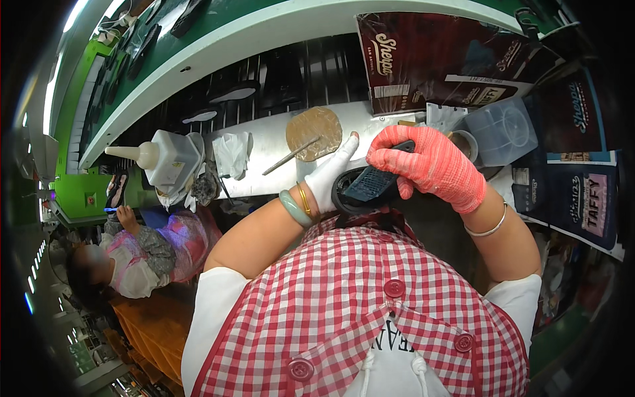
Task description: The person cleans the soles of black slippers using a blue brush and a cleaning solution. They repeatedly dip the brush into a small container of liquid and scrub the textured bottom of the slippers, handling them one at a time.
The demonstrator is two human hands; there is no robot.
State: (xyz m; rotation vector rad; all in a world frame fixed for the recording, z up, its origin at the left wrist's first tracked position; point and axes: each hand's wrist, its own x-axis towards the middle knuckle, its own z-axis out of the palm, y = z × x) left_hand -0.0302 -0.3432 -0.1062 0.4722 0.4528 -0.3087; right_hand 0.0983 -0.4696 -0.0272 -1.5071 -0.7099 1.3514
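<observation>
My left hand, in a thin white glove, grips a black shoe sole close to my apron, its thumb stretched up and away. The sole's rounded rim faces me; its far end is hidden. In a pink-red knit glove, my right hand is closed around the black handle of a brush. The brush's dark, bluish bristles lie over the hollow of the sole, seemingly touching it. Beyond my left hand, a thin metal stick rests across a round brown pad on the bench.
A white squeeze bottle with a long nozzle and a crumpled white cloth are on the left. At right stand a clear plastic tub, a small cup and printed boxes. Shoe parts lie on the dark rack behind. Another person sits at left.
</observation>
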